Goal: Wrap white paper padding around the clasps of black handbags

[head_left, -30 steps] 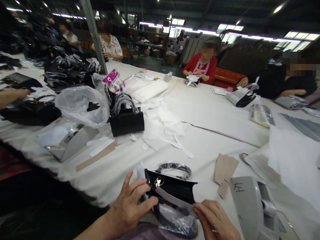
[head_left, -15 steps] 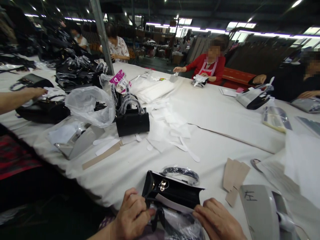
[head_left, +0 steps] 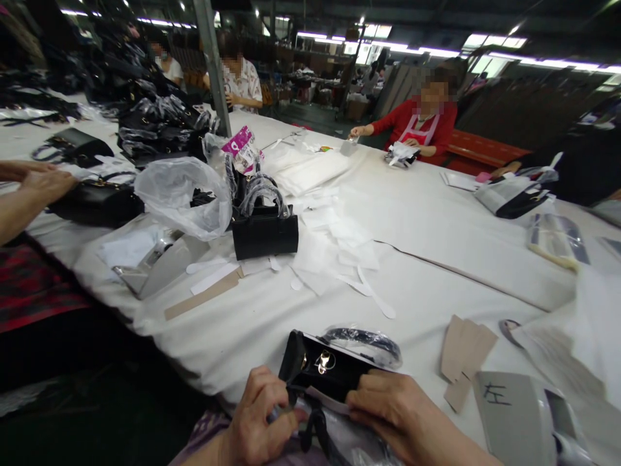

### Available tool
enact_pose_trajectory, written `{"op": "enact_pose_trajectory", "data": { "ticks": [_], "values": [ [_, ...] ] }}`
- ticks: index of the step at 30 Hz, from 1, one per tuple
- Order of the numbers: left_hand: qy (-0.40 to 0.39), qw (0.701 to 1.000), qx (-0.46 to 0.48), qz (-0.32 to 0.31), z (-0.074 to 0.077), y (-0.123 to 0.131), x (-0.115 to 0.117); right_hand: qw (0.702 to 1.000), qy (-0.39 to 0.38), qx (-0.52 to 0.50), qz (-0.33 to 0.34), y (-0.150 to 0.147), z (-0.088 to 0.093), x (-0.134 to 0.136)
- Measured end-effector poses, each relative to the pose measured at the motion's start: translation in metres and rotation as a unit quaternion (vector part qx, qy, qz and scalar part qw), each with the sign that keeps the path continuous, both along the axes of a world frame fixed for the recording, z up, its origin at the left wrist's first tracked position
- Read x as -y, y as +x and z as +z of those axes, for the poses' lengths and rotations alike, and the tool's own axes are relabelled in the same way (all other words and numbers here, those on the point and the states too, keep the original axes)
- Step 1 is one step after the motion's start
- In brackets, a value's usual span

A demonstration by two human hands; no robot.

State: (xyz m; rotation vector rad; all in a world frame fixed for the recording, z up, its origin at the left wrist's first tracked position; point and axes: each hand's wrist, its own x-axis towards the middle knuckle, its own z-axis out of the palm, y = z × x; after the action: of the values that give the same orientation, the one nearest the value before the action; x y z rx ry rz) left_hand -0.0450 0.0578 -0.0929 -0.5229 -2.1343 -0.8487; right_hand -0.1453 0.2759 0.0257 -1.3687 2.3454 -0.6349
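The right hand (head_left: pixel 400 408) has moved inward along the bag (head_left: pixel 347 380), covering more strip (head_left: pixel 326 399), its grip unclear; fingers of the left hand (head_left: pixel 259 414) grasp the bag's left end.

Dk ceiling (head_left: pixel 315 10) w/ strip lights (head_left: pixel 396 47), windows (head_left: pixel 475 41) (v. bright), grey post (head_left: pixel 213 65), reddish bench (head_left: pixel 485 153), dk floor (head_left: pixel 317 117).

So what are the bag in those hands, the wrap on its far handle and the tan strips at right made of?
Bag: leather or imitation leather, seemingly; smooth, black, low sheen. Wrap: probably clear plastic film, as it's crinkled and glinting. Tan strips: perhaps card or stiff paper; flat, matte, crisp-edged.
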Motion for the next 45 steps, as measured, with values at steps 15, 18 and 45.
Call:
{"op": "enact_pose_trajectory", "data": {
  "ticks": [15, 18, 45],
  "values": [
    [0.040, 0.989, 0.105, -0.095, 0.002, 0.002, 0.015, 0.991, 0.036, 0.081, -0.098, -0.001, 0.020, -0.008],
    [0.036, 0.978, 0.175, -0.109, 0.001, 0.003, 0.023, 0.980, 0.035, 0.072, -0.180, 0.009, 0.028, -0.042],
    [0.073, 0.959, 0.234, -0.144, -0.001, 0.004, 0.028, 0.939, -0.063, -0.253, -0.223, 0.069, -0.041, -0.055]
  ]
}}
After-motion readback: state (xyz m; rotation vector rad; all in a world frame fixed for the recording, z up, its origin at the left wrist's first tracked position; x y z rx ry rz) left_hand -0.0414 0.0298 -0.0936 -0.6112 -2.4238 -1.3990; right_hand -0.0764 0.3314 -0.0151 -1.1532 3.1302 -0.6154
